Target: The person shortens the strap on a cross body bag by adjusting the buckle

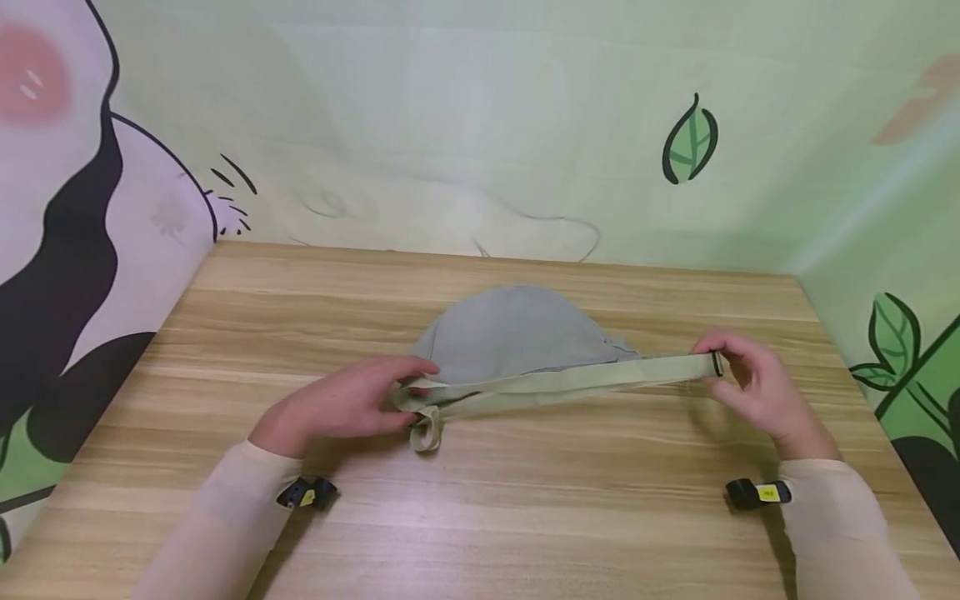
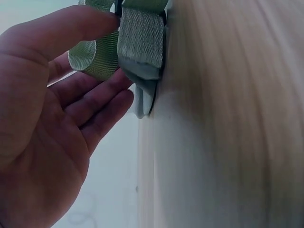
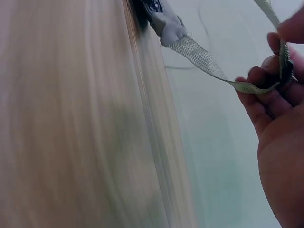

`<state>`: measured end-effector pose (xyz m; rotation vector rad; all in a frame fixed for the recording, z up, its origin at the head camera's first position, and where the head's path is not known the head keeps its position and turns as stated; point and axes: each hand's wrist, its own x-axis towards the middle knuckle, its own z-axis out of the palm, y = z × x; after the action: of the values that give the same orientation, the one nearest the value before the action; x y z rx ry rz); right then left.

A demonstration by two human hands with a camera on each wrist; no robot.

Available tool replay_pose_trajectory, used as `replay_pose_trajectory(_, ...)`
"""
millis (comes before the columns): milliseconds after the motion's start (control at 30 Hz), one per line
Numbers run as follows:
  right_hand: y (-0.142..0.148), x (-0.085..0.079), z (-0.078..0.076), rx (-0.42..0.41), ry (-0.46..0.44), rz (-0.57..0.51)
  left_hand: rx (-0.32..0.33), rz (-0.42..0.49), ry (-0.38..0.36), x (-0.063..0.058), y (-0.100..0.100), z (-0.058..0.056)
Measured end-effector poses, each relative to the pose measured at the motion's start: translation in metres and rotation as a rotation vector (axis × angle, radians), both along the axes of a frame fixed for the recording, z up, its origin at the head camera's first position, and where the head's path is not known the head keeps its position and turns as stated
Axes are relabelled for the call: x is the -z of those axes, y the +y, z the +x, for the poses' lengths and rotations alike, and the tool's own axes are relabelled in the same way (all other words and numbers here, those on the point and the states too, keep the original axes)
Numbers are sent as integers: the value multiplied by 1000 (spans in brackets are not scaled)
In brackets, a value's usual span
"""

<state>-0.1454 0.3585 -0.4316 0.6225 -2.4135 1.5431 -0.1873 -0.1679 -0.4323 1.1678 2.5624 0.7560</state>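
A grey half-round pouch, looking like a waist bag [image 1: 517, 329], lies on the table with its curved side toward the wall. Its pale green webbing strap [image 1: 570, 382] runs along the near side, drawn out to the right. With thumb and fingers, my left hand [image 1: 337, 396] holds the strap at the bag's left end, where a small loop of webbing [image 1: 426, 432] hangs. In the left wrist view the thumb presses by a dark buckle edge at the webbing [image 2: 140, 35]. My right hand [image 1: 753, 387] pinches the strap's far end at a black buckle [image 1: 717, 363], partly hidden by fingers.
The wood-grain table [image 1: 525, 517] ends at a printed wall [image 1: 450, 125] behind, with more printed panels at both sides. Small black wrist cameras [image 1: 307, 493] sit on both sleeves.
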Motion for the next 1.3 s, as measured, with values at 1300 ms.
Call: replay_pose_trajectory(1300,18,2,11,224,20,183,174,63,-3,4,7,8)
